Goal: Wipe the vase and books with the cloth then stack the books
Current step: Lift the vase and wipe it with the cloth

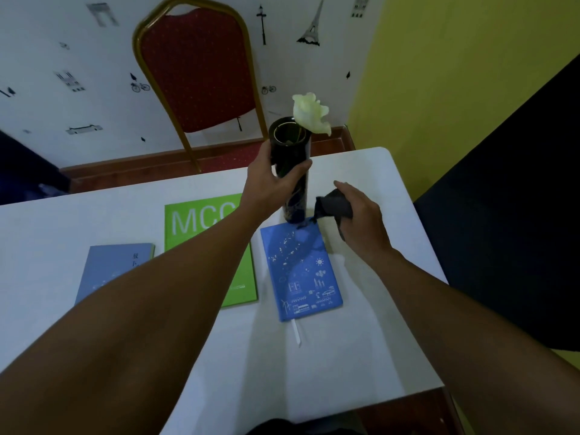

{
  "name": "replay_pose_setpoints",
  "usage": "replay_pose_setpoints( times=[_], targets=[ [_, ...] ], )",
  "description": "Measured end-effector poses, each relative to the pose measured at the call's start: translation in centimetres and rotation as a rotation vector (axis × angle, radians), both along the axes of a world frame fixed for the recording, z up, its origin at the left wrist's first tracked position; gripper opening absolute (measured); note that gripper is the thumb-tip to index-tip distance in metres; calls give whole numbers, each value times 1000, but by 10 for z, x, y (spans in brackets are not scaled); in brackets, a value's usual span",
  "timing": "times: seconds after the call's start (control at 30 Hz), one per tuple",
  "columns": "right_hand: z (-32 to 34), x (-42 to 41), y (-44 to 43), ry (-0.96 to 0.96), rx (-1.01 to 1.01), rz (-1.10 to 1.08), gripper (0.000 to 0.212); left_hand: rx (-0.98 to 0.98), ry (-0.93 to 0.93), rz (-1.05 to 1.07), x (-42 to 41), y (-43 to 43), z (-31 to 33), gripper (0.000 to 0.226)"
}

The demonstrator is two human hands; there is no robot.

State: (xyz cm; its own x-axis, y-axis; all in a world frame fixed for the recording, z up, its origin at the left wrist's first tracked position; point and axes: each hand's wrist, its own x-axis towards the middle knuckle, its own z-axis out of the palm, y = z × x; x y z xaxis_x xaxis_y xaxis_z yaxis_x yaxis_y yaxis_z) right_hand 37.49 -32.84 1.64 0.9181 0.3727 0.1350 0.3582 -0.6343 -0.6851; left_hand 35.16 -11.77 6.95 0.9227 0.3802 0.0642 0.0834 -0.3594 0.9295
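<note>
Two hands: left fingers (295, 171) wrapping vase (290, 158); right fingers (340, 187) bunching cloth (334, 206) beside it

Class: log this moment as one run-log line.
left hand: grips vase | right hand: holds cloth | books: unstacked

white letters "mcc" on the green book (201, 221), small unreadable characters on the pale blue book (116, 262)
</note>
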Motion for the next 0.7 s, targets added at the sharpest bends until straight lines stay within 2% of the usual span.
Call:
replay_pose_setpoints(
  times=[0.2,0.3,0.37,0.5,0.57,0.63,0.7],
  targets=[
    [50,7,28,179,384,-387,44,-187,66,-14,-9,13,2,64],
    [71,7,46,164,497,-417,21,-270,144,-47,-16,7,1,64],
    [76,2,59,127,503,-346,19,-308,192,-77,-19,1,2,56],
    [47,-29,67,179,409,-121,38,-448,225,-118,-18,-6,8,55],
    [25,-50,57,98,367,-4,59,-494,223,-123,-17,-4,12,48],
    [-1,-68,37,-13,285,152,79,-518,230,-112,-16,1,12,52],
    [-24,-84,16,-114,181,274,84,-548,238,-92,-16,5,10,60]
  ],
)
